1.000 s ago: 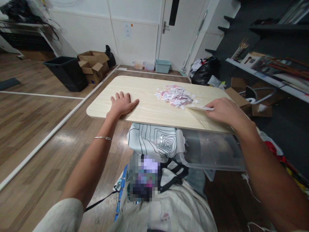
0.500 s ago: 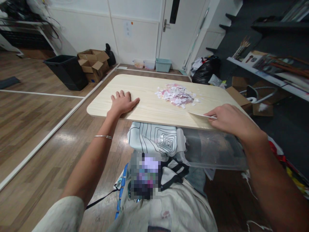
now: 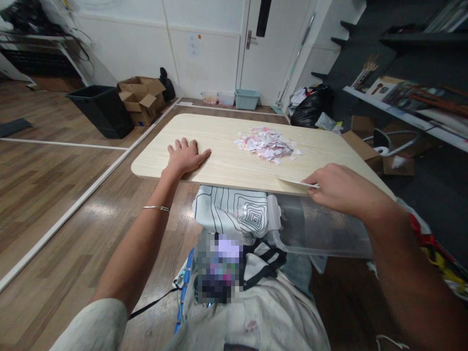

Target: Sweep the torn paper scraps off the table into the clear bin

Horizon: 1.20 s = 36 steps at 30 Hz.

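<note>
My left hand [image 3: 186, 157] lies flat on the left part of a pale wood-grain tabletop [image 3: 223, 163], its fingers spread. My right hand [image 3: 334, 189], closed, pinches a thin white card-like sheet [image 3: 298, 183] over the near right edge of the board. The sheet is seen nearly edge-on, so its exact kind does not show; its far tip points left. Beyond it, at the middle right of the tabletop, lies a heap of torn paper scraps [image 3: 268, 145], white and pinkish. The sheet and the heap are apart.
Below the near edge sit a clear plastic bin [image 3: 321, 226] and a white cloth bag with black lines [image 3: 230, 207]. A black trash bin [image 3: 104, 112] and cardboard boxes [image 3: 142, 100] stand on the floor at left. A shelf [image 3: 405, 117] runs along the right.
My right hand has moved a little left and toward me with the white sheet, away from the paper heap. My left hand has stayed in place.
</note>
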Each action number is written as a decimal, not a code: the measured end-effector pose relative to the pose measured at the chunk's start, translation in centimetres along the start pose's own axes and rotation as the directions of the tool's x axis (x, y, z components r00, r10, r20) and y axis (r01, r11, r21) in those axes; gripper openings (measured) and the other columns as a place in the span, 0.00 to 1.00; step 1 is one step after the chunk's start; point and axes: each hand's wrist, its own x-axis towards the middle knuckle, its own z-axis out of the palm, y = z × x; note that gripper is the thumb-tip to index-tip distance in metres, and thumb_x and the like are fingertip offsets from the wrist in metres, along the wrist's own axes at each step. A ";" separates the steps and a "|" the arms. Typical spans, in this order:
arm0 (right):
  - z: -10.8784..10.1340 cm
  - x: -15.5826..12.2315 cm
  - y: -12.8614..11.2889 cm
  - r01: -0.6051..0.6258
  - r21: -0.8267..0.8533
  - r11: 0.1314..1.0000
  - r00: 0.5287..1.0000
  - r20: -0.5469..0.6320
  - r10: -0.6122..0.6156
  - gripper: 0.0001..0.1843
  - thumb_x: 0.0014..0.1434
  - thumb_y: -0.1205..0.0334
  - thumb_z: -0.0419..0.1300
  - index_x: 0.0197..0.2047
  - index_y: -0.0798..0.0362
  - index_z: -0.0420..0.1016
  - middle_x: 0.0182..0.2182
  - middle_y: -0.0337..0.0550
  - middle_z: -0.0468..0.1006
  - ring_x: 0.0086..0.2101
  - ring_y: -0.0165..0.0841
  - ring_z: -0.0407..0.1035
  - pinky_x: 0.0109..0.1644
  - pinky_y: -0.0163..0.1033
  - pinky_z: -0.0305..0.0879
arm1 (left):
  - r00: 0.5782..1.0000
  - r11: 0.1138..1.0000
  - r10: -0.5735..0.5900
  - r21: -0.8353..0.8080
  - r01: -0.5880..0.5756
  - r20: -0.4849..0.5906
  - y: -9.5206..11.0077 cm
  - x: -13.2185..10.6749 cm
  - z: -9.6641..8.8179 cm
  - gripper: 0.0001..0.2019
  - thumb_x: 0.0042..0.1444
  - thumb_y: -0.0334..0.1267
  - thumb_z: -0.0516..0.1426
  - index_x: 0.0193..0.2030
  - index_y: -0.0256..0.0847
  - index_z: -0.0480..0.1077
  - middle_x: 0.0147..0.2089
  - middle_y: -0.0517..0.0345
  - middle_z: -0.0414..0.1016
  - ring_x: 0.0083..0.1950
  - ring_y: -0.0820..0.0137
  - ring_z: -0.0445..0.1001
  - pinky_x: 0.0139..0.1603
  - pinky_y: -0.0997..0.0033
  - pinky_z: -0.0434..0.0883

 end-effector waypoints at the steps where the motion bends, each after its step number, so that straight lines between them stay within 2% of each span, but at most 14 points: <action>1: -0.2 -0.1 -0.4 0.016 -0.001 1.000 1.000 0.003 -0.016 0.16 0.65 0.62 0.67 0.48 0.49 0.99 0.40 0.55 0.95 0.46 0.51 0.88 0.51 0.45 0.73 | 1.000 1.000 0.002 0.009 -0.002 0.002 0.0 0.0 0.0 0.49 0.78 0.70 0.39 0.88 0.35 0.67 0.95 0.22 0.59 0.95 0.26 0.56 0.90 0.20 0.59; 4: -1.4 -0.1 -1.0 0.053 0.009 0.999 0.997 0.060 -0.054 0.16 0.67 0.69 0.62 0.41 0.51 0.95 0.36 0.53 0.92 0.40 0.46 0.86 0.47 0.43 0.70 | 1.000 1.000 0.003 0.020 -0.002 -0.001 0.0 0.0 0.0 0.49 0.78 0.70 0.38 0.87 0.35 0.67 0.94 0.22 0.60 0.95 0.27 0.57 0.90 0.21 0.60; 6: -2.3 0.2 -0.3 0.036 0.033 0.999 0.998 0.052 -0.038 0.16 0.69 0.70 0.61 0.40 0.54 0.92 0.38 0.57 0.92 0.40 0.46 0.85 0.48 0.44 0.70 | 1.000 1.000 0.002 0.005 -0.002 -0.013 0.0 0.0 0.1 0.48 0.78 0.70 0.39 0.87 0.36 0.68 0.94 0.23 0.62 0.94 0.26 0.58 0.89 0.20 0.60; 8: -2.9 0.8 1.4 -0.027 0.107 0.994 0.997 -0.066 0.034 0.12 0.72 0.65 0.63 0.43 0.55 0.90 0.44 0.62 0.93 0.45 0.49 0.85 0.52 0.45 0.74 | 1.000 1.000 0.007 -0.022 -0.008 -0.024 -0.1 0.0 0.2 0.48 0.77 0.70 0.41 0.87 0.38 0.69 0.93 0.24 0.64 0.94 0.25 0.59 0.89 0.18 0.60; 9: -3.0 1.2 2.5 -0.016 0.203 0.979 0.991 -0.129 0.043 0.10 0.73 0.61 0.66 0.48 0.55 0.89 0.48 0.61 0.93 0.47 0.50 0.85 0.54 0.45 0.76 | 1.000 0.999 0.009 -0.032 -0.010 -0.027 -0.1 0.0 0.2 0.47 0.77 0.70 0.41 0.87 0.39 0.69 0.93 0.24 0.65 0.94 0.25 0.59 0.88 0.17 0.60; 10: -3.1 1.6 3.7 0.015 0.316 0.949 0.984 -0.172 0.041 0.12 0.71 0.58 0.68 0.53 0.54 0.88 0.50 0.59 0.93 0.47 0.49 0.84 0.55 0.46 0.77 | 1.000 0.999 0.010 -0.034 -0.011 -0.028 -0.1 0.0 0.2 0.47 0.77 0.70 0.41 0.87 0.39 0.69 0.92 0.24 0.66 0.94 0.25 0.59 0.88 0.17 0.60; 12: -2.8 2.4 5.7 0.073 0.544 0.836 0.986 -0.168 0.023 0.21 0.69 0.51 0.72 0.60 0.54 0.84 0.50 0.55 0.93 0.44 0.46 0.82 0.51 0.46 0.79 | 1.000 1.000 0.007 -0.013 -0.007 -0.023 0.0 0.0 0.1 0.47 0.78 0.69 0.40 0.87 0.38 0.68 0.93 0.24 0.65 0.94 0.26 0.59 0.89 0.18 0.61; 15: -1.8 3.6 7.2 0.000 0.730 0.683 1.000 -0.008 0.008 0.31 0.62 0.43 0.80 0.59 0.52 0.81 0.47 0.50 0.91 0.41 0.42 0.80 0.45 0.43 0.80 | 1.000 1.000 0.000 0.025 0.000 -0.015 0.1 -0.1 0.0 0.48 0.79 0.68 0.38 0.87 0.35 0.68 0.94 0.22 0.61 0.95 0.27 0.58 0.89 0.20 0.61; 18: -0.5 4.4 7.1 -0.165 0.816 0.555 0.984 0.170 0.043 0.30 0.55 0.47 0.87 0.51 0.50 0.82 0.41 0.46 0.90 0.36 0.38 0.80 0.37 0.39 0.77 | 1.000 1.000 0.000 0.011 0.000 -0.020 0.0 0.0 0.2 0.48 0.79 0.69 0.38 0.87 0.34 0.68 0.94 0.22 0.61 0.94 0.27 0.59 0.89 0.21 0.61; 21: 0.9 5.1 6.3 -0.305 0.855 0.419 0.949 0.309 0.062 0.20 0.58 0.54 0.85 0.44 0.50 0.81 0.30 0.42 0.86 0.27 0.34 0.75 0.31 0.36 0.72 | 0.999 1.000 0.012 -0.011 -0.012 -0.038 -0.2 0.2 0.4 0.48 0.78 0.70 0.40 0.87 0.38 0.69 0.92 0.23 0.65 0.94 0.26 0.59 0.88 0.18 0.61; 23: 1.6 5.5 5.8 -0.350 0.864 0.361 0.933 0.356 0.051 0.15 0.61 0.58 0.83 0.42 0.50 0.82 0.28 0.42 0.86 0.26 0.33 0.76 0.30 0.34 0.73 | 0.999 1.000 0.013 0.001 -0.013 -0.042 -0.2 0.2 0.5 0.48 0.78 0.70 0.39 0.87 0.38 0.69 0.92 0.23 0.65 0.94 0.26 0.59 0.88 0.17 0.62; 28: 3.4 7.1 4.8 -0.374 0.882 0.288 0.924 0.382 0.029 0.17 0.58 0.62 0.84 0.43 0.50 0.83 0.28 0.41 0.88 0.24 0.33 0.78 0.30 0.34 0.78 | 1.000 1.000 0.002 0.007 -0.001 -0.028 -0.1 0.2 0.4 0.48 0.78 0.70 0.38 0.86 0.36 0.69 0.94 0.22 0.61 0.95 0.27 0.58 0.89 0.20 0.61; 36: 5.5 9.4 3.4 -0.332 0.924 0.190 0.934 0.350 -0.071 0.18 0.57 0.61 0.85 0.44 0.50 0.84 0.33 0.42 0.91 0.28 0.36 0.82 0.33 0.37 0.83 | 0.999 1.000 0.001 -0.016 -0.002 -0.041 -0.3 0.3 0.6 0.49 0.77 0.71 0.40 0.86 0.36 0.69 0.94 0.22 0.62 0.95 0.27 0.58 0.89 0.18 0.59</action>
